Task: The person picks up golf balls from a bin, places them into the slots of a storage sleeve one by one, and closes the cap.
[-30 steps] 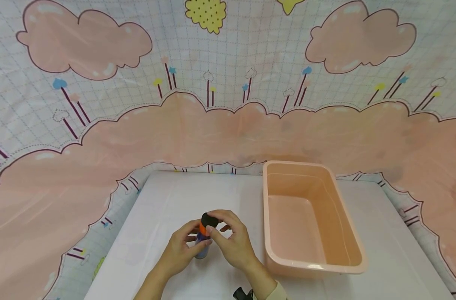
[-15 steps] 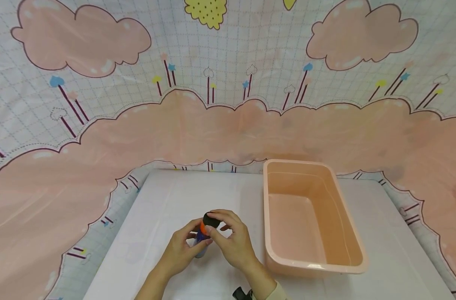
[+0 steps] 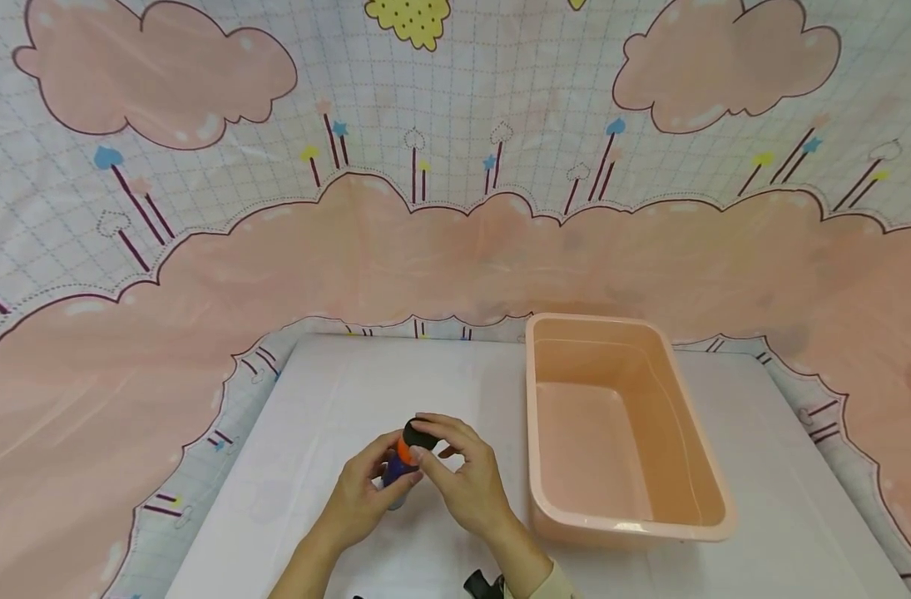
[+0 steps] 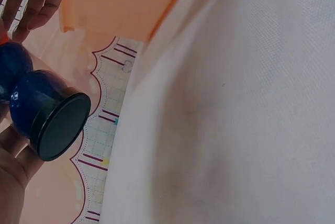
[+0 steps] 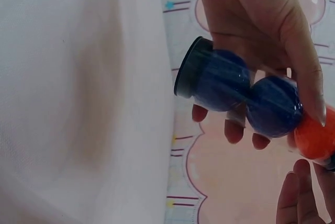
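Observation:
A clear plastic tube of balls (image 5: pixel 222 80), with black end caps and blue and orange balls inside, is held tilted in front of me. My left hand (image 3: pixel 359 497) grips its body, thumb on the near side and fingers around the far side. At the upper end, my right hand (image 3: pixel 466 481) pinches the black cap (image 3: pixel 419 435) between thumb and fingers, just above the orange ball (image 5: pixel 315 136). The tube's black base (image 4: pixel 64 126) points away from the right hand in the left wrist view. Part of the tube is hidden behind the left hand's fingers.
A peach plastic basin (image 3: pixel 626 530) stands on the white tabletop (image 3: pixel 335 378), to the right of both hands. A black object (image 3: pixel 483 584) shows beside the right wrist. Behind the table hangs a patterned cloth (image 3: pixel 455 258) with pink clouds.
The tube has tilted slightly, and more of its blue part shows between the hands. Both hands keep nearly the same grip. The head view has tipped a little downward.

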A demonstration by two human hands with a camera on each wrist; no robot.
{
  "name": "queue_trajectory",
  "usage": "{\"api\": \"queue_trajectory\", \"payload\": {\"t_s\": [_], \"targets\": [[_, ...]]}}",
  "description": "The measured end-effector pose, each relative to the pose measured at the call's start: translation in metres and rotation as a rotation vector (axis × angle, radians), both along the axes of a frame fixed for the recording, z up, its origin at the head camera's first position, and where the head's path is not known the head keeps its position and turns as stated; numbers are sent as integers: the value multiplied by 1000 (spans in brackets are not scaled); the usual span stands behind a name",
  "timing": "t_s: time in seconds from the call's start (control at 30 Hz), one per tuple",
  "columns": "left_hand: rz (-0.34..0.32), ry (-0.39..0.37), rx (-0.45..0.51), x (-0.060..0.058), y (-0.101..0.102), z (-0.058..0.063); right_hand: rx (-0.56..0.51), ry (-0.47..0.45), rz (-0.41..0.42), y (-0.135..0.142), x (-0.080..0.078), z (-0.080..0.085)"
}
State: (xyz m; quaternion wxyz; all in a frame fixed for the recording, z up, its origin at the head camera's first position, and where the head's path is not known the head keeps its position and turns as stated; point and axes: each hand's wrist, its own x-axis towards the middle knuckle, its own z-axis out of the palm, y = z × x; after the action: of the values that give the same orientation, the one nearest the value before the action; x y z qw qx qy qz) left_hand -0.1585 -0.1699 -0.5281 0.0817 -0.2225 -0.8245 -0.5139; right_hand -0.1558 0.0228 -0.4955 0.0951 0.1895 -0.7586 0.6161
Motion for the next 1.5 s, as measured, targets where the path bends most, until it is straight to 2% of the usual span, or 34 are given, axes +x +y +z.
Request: {"api": "queue_trajectory", "payload": {"t_s": [0.27, 0.5, 1.17, 1.5], "targets": [[5, 18, 5, 0, 2, 2, -9, 18, 15, 2, -3, -1], [12, 4, -1, -1, 4, 0, -15, 11, 20, 3, -4, -1], [-8, 13, 4, -11, 2, -1, -11, 4, 28, 1, -10, 0], [-20, 31, 6, -12, 5, 2, 25, 20, -12, 3, -11, 0]]}}
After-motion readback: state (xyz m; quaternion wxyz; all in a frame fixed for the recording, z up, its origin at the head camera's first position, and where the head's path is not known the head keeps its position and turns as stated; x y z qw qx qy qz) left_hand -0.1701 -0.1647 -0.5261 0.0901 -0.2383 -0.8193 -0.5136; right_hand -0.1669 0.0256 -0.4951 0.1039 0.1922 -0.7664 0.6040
